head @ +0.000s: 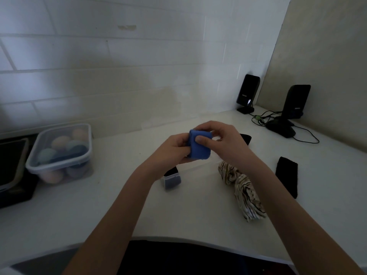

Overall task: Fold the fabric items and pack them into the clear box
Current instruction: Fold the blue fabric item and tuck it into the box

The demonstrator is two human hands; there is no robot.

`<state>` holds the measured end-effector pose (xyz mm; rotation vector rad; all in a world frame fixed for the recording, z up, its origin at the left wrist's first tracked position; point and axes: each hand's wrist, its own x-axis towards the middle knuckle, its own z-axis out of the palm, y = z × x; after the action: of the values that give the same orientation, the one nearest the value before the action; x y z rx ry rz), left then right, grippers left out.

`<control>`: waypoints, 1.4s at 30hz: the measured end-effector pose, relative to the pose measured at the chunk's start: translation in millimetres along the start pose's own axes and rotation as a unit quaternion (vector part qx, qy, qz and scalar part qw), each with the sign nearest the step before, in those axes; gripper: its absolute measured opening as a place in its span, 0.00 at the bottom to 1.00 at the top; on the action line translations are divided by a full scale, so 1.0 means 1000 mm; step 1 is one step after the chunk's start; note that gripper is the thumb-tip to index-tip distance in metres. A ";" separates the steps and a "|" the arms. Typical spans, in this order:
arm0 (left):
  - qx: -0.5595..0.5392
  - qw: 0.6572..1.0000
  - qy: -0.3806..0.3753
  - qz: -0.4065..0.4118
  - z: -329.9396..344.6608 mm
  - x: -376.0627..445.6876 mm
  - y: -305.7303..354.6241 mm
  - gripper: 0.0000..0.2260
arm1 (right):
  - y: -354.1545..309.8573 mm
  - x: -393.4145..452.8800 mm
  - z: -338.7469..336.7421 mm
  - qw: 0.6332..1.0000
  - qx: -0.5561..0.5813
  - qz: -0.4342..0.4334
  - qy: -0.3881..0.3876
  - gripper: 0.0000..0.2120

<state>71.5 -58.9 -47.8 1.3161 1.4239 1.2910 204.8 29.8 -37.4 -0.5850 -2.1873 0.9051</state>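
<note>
**Blue cloth held above a clear box**

Clear plastic forms two containers on the white countertop (pixel 198 215). At the far left, a lidded clear plastic tub (pixel 61 153) holds round balls in peach, pale blue and dark blue tones. Nearer the middle, a small clear plastic box (pixel 172 180) shows only its near corner below the hands; something dark lies inside, but what it is cannot be told.

Both hands are raised above that small box with forearms reaching in from the near edge. A small folded blue fabric piece (pixel 199 146) sits between them. The left hand (pixel 170 151) grips its left side with curled fingers, and the right hand (pixel 220 139) curls over the top with the thumb pressed on the blue face.

Right of the box, a crumpled cream fabric with dark stripes (pixel 242 187) lies on the countertop. Further right lies a flat black fabric strip (pixel 287 175), and another black fabric piece (pixel 245 138) peeks out behind the right hand. Two black speakers (pixel 248 92) and a black computer mouse (pixel 281 128) stand at the far right corner.
</note>
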 end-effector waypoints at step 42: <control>0.537 0.840 0.078 -0.004 -0.034 -0.030 -0.008 0.12 | 0.010 0.017 0.034 0.954 -0.180 0.090 -0.220 0.07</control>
<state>41.4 -93.3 -52.8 1.8907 2.4265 0.5167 169.6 32.0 -55.1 -0.8297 -2.7722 0.7857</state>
